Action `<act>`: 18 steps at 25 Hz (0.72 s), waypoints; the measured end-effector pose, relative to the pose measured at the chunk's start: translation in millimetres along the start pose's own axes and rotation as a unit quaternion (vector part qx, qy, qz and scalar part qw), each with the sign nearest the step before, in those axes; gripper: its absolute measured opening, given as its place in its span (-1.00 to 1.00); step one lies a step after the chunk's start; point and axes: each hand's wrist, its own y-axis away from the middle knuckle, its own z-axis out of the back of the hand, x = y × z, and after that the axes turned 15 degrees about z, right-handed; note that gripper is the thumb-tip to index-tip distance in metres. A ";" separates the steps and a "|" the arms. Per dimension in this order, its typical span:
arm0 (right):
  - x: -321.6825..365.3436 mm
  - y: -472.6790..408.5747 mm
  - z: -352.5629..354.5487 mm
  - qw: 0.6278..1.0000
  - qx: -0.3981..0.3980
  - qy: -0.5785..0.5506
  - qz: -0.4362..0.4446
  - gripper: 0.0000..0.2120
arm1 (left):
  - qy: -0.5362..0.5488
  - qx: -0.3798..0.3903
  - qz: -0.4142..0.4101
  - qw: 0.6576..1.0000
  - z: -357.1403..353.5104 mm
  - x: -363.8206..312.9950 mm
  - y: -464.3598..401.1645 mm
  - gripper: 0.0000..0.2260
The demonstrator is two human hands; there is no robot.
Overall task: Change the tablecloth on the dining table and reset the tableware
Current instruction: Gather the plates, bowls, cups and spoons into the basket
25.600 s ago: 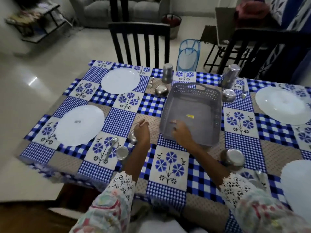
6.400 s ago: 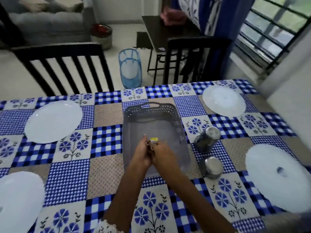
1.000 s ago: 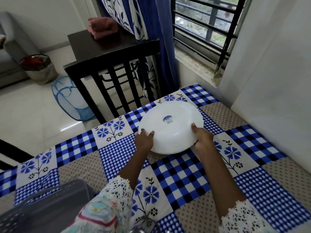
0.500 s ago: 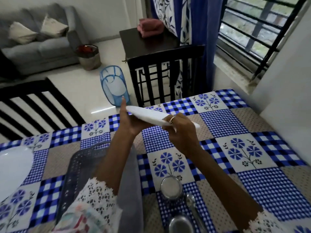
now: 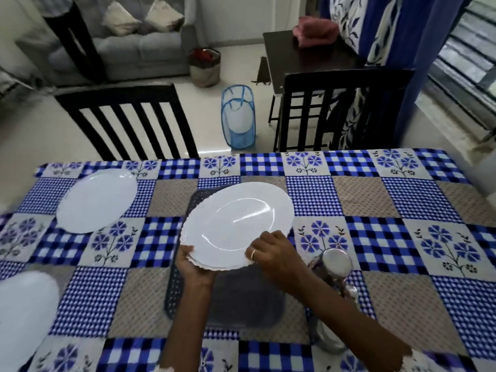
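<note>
Two stacked white plates [image 5: 236, 224] hang face up over the grey perforated basket [image 5: 241, 304] in the middle of the table. My left hand [image 5: 194, 267] grips their near-left rim from below, and my right hand [image 5: 271, 253] pinches the near-right rim, thumb on top. The blue-and-white checked tablecloth [image 5: 375, 237] with flower squares covers the table. Another white plate [image 5: 96, 200] lies at the far left, and a further white plate [image 5: 24, 315] sits at the near left edge. A steel tumbler [image 5: 332, 267] lies on its side just right of my right wrist.
Two dark slatted chairs [image 5: 128, 119] [image 5: 343, 106] stand at the far side of the table. A blue mesh hamper [image 5: 237, 116] is on the floor between them. More steel tableware [image 5: 330, 331] lies near my right forearm. A wall and window are at the right.
I have carried the plate from the far right corner back over the basket. It is now face up, with a second plate under it.
</note>
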 end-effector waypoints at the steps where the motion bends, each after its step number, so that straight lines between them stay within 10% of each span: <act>1: 8.1 -1.1 -7.5 1.000 0.008 -0.013 -0.015 -0.71 | 0.009 -0.019 -0.010 1.000 11.0 -1.7 2.3 -0.78; 6: 28.0 9.0 -42.8 0.992 0.062 -0.039 -0.099 -0.60 | 0.016 -0.103 0.011 0.994 30.1 0.7 12.6 -0.38; 13: 40.2 10.1 -63.4 0.950 0.188 -0.100 -0.228 -0.67 | -0.054 -0.265 0.225 0.936 16.0 -4.2 40.6 -0.58; 18: 54.0 -21.3 -55.4 0.876 0.400 -0.063 -0.261 -0.54 | -0.076 -0.300 0.230 0.923 4.9 -23.3 65.1 -0.67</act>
